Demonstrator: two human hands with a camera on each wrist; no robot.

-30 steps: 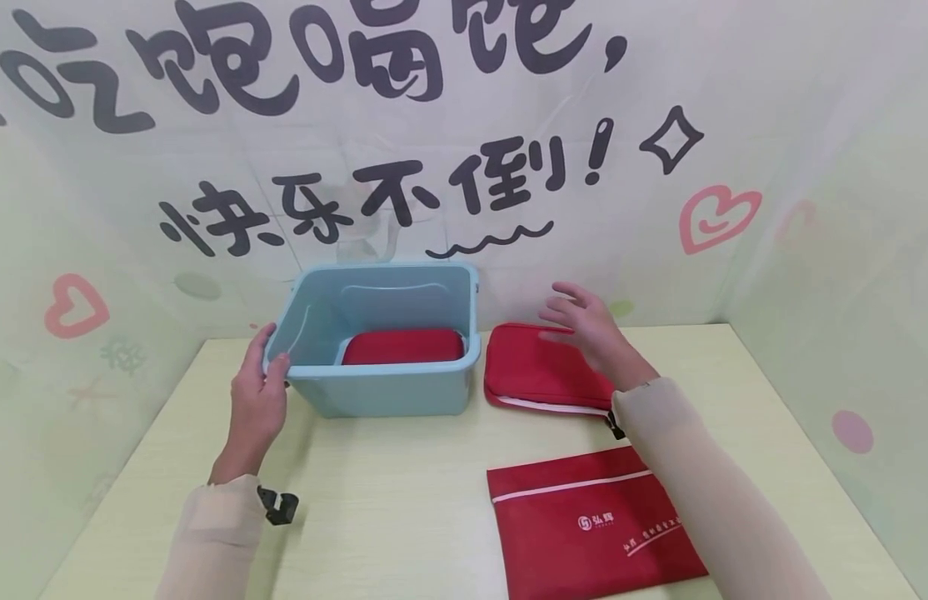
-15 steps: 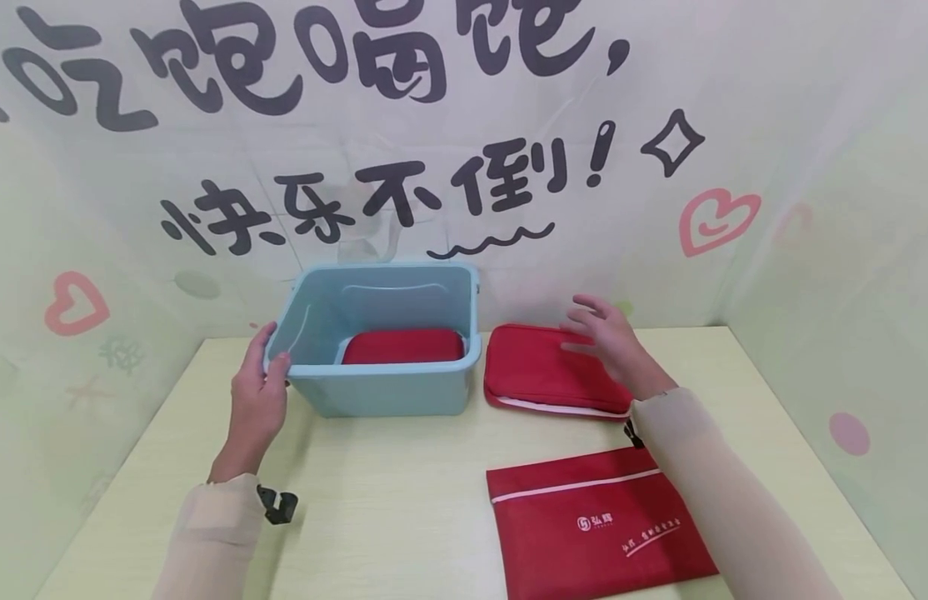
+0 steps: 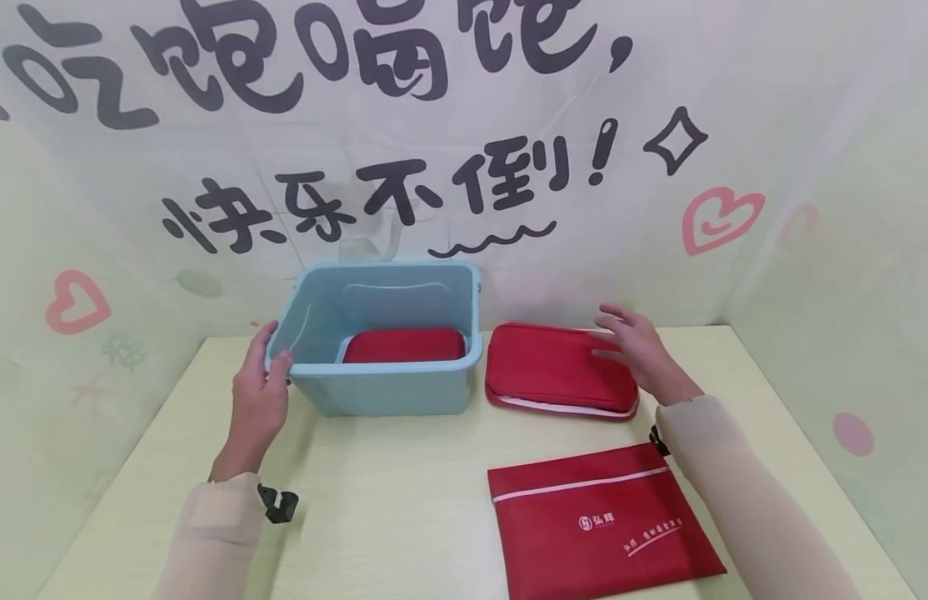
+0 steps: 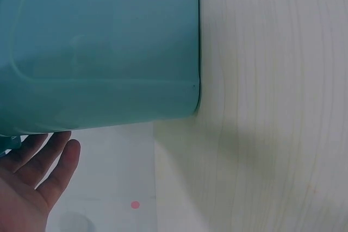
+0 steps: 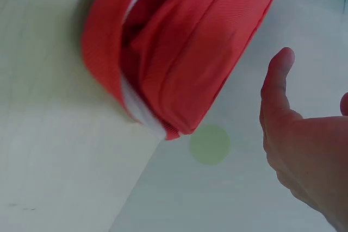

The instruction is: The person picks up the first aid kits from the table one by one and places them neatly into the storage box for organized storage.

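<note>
My left hand (image 3: pixel 259 404) grips the left front corner of a light blue plastic bin (image 3: pixel 381 392), thumb over the rim and fingers along the outer side. In the left wrist view the fingertips (image 4: pixel 68 156) touch the bin's wall. Inside the bin lies a red pouch (image 3: pixel 404 346). Just right of the bin, a second red zip pouch (image 3: pixel 557 371) with a white zip lies on the table. Above its right end hovers my right hand (image 3: pixel 644 354), fingers spread and holding nothing. The right wrist view shows that pouch's end (image 5: pixel 190 69) partly gaping along the zip, apart from my hand.
A flat red document bag (image 3: pixel 591 521) with white print and a white zip lies at the table's front right. The pale wooden table (image 3: pixel 381 492) meets a printed wall sheet (image 3: pixel 584 250) behind the bin, with side panels left and right.
My right hand has moved to the right across the red zip pouch, uncovering more of it. The left hand and the bin have stayed put.
</note>
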